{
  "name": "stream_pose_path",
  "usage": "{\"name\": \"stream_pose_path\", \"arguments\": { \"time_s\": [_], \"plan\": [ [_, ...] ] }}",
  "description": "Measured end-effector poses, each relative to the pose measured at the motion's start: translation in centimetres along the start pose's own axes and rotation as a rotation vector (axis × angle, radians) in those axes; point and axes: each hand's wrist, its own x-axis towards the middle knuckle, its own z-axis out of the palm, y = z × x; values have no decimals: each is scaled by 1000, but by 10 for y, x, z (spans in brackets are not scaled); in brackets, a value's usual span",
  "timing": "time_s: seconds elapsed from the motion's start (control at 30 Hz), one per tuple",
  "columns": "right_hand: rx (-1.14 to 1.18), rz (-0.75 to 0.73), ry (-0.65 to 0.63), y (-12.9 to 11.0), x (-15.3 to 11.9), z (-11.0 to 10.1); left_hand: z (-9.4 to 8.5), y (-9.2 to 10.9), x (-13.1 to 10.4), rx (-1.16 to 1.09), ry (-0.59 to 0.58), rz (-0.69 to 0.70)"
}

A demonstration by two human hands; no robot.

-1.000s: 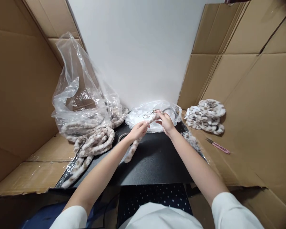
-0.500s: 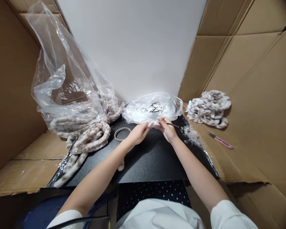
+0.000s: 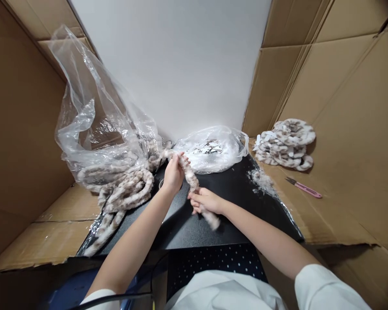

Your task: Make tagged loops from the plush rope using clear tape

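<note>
A fluffy cream-and-brown fur strip (image 3: 190,177) runs slantwise between my hands over the black tabletop (image 3: 233,215). My left hand (image 3: 174,173) is closed round its upper part, the fingers curled at the back. Lower down and to the right, my right hand (image 3: 207,201) grips the same strip, and its loose end hangs past the fingers, slightly blurred. Behind my left wrist a ring (image 3: 161,184) is mostly hidden. Just beyond the hands lies a clear plastic bag (image 3: 226,159) holding small white and dark pieces.
At left, a heap of similar fur strips (image 3: 129,189) spills from a large clear bag (image 3: 80,107). To the right sit a stack of fur loops (image 3: 286,144) with white tags, pink-handled thread snips (image 3: 304,188) and fluff scraps (image 3: 261,181). Cardboard walls (image 3: 349,107) stand on both sides.
My left hand has moved left and my right hand down toward me. The fur strip, held short near the bag before, is now stretched out. The thin dark tool in my right hand no longer shows.
</note>
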Motion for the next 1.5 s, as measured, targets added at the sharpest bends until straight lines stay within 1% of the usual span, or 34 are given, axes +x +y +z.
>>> {"name": "stream_pose_path", "arguments": {
  "time_s": [0.03, 0.07, 0.1, 0.13, 0.17, 0.2, 0.23, 0.27, 0.3, 0.33, 0.37, 0.4, 0.47, 0.5, 0.57, 0.63, 0.7, 0.73, 0.83, 0.93, 1.0, 1.03, 1.1, 1.13, 1.2, 1.27, 1.3, 1.33, 1.37, 1.4, 1.43, 1.47, 1.5],
  "plan": [
    [-16, 6, 22, -5, -3, -5, -9, 0, -7, 217, -9, 16],
    [-47, 9, 49, -11, -6, -10, -18, 0, -15, 479, -66, 47],
    [-99, 11, 84, -17, -9, -15, -27, 1, -24, 759, -146, 112],
    [-165, 13, 121, -22, -11, -18, -33, 2, -33, 986, -142, 234],
    [-233, 16, 150, -26, -13, -20, -38, 2, -41, 1127, -121, 394],
    [-289, 24, 166, -28, -14, -21, -39, 1, -48, 1209, -149, 553],
    [-322, 38, 166, -29, -14, -21, -38, -1, -52, 1257, -233, 686],
    [-335, 56, 153, -29, -14, -20, -35, -4, -55, 1278, -362, 779],
    [-336, 73, 137, -29, -14, -19, -31, -10, -55, 1292, -520, 818],
    [-341, 79, 131, -28, -13, -19, -26, -16, -53, 1306, -657, 811],
    [-357, 76, 135, -27, -13, -19, -22, -22, -50, 1326, -736, 767],
    [-383, 67, 148, -27, -13, -20, -20, -28, -46, 1354, -768, 704],
    [-451, 27, 174, -29, -15, -25, -19, -37, -37, 1406, -745, 588],
    [-485, -4, 183, -32, -16, -28, -20, -39, -33, 1427, -723, 555],
    [-535, -73, 197, -38, -19, -34, -26, -38, -24, 1460, -709, 562],
    [-511, -123, 196, -45, -24, -40, -35, -33, -15, 1486, -730, 633],
    [-390, -131, 158, -52, -28, -45, -45, -26, -3, 1482, -746, 705],
    [-316, -139, 132, -56, -30, -48, -50, -22, 3, 1465, -738, 720],
    [-120, -230, 92, -68, -39, -55, -67, -9, 22, 1422, -654, 674],
    [48, -385, 136, -80, -49, -62, -80, 3, 38, 1418, -568, 627],
    [131, -456, 179, -86, -54, -66, -89, 9, 45, 1417, -522, 598],
    [161, -468, 193, -89, -56, -68, -93, 12, 48, 1413, -502, 576],
    [203, -441, 204, -91, -56, -72, -101, 16, 52, 1404, -476, 525],
    [218, -406, 211, -91, -54, -74, -104, 17, 52, 1400, -467, 499],
    [223, -267, 225, -89, -50, -76, -107, 18, 50, 1392, -438, 457],
    [201, -90, 222, -84, -44, -75, -102, 16, 40, 1392, -331, 496],
    [189, -14, 211, -81, -40, -73, -95, 14, 32, 1387, -250, 554],
    [172, 51, 193, -77, -37, -70, -86, 10, 23, 1381, -159, 646],
    [150, 104, 171, -73, -34, -67, -74, 5, 13, 1360, -98, 730],
    [122, 148, 149, -69, -32, -63, -61, -1, 2, 1320, -144, 784],
    [85, 190, 126, -65, -30, -60, -48, -7, -8, 1257, -269, 810],
    [40, 226, 100, -62, -28, -57, -35, -14, -17, 1185, -446, 795],
    [-6, 248, 74, -59, -27, -55, -24, -20, -23, 1116, -599, 731]
  ]
}}
